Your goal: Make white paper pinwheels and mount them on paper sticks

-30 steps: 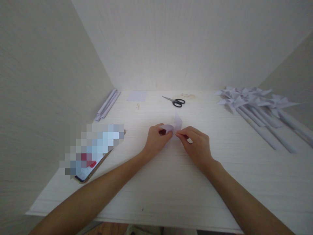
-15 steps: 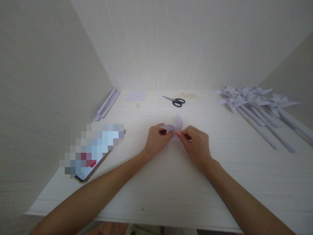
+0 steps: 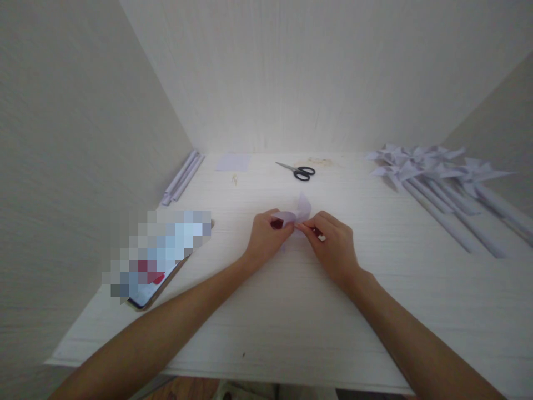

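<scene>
A white table with a faint wood grain fills the lower half of the frame, its near edge running across the bottom. Three pale panels enclose it. The left wall slants from the upper left toward the middle and looks greyish, in shade. The back wall spans the top of the frame, with fine vertical streaks. The right wall shows only as a dim wedge at the right edge. Light falls brightest along the foot of the back wall and on the far middle of the tabletop. Below the table's near edge, a strip of brownish floor shows at the bottom centre.
</scene>
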The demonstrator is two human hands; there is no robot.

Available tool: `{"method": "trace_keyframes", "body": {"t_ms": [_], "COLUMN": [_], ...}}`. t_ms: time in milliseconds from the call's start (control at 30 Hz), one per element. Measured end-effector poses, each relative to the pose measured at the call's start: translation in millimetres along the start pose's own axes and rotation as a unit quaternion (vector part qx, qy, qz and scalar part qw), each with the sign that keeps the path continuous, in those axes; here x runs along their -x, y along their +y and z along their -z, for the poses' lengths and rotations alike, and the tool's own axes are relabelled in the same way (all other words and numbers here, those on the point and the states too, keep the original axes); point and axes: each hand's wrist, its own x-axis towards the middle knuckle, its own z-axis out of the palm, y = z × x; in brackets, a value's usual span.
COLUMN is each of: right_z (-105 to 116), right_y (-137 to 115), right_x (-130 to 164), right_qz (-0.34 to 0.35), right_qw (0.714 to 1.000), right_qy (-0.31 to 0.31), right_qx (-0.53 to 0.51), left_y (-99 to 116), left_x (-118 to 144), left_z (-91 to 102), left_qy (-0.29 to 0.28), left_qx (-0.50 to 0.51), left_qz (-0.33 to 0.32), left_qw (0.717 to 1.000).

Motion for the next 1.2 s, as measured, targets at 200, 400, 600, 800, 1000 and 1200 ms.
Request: {"method": "trace_keyframes", "body": {"t_ms": [200,400,600,800,1000,1200], "right_z": [0.4,3.3,5.2,6.2,5.5,5.7], "right_y": [-3.6,-3.8,3.4,4.0,0.4,-0.2], "right_x": [-0.6,-2.1,-1.2,-0.4,-2.8,-4.2], "right_qz": [0.021,-0.011,0.036,0.052,-0.008,0.001], "right_qw": [0.998,0.997,0.995,0.997,1.0,0.999], "right_qy": [0.004,0.02,0.012,0.002,0.01,-0.015], "right_qx": [-0.064,-0.068,-0.089,-0.057,-0.016,-0.037], "left_y": [1.2,-1.6,-0.5,2.5,3.0,3.1], "left_x": [0.5,0.7,0.3,1.2,1.5,1.4], "left_z": [0.7,0.4,1.5,1.5,1.8,1.6], "left_qy": [0.002,-0.013,0.001,-0.004,-0.009,-0.005], "left_qx": [-0.01,-0.005,-0.015,-0.02,-0.042,-0.044], "left_qz": [-0.006,-0.009,-0.004,-0.002,-0.005,-0.011], "left_qw": [1.0,1.0,1.0,1.0,0.999,0.999]}}
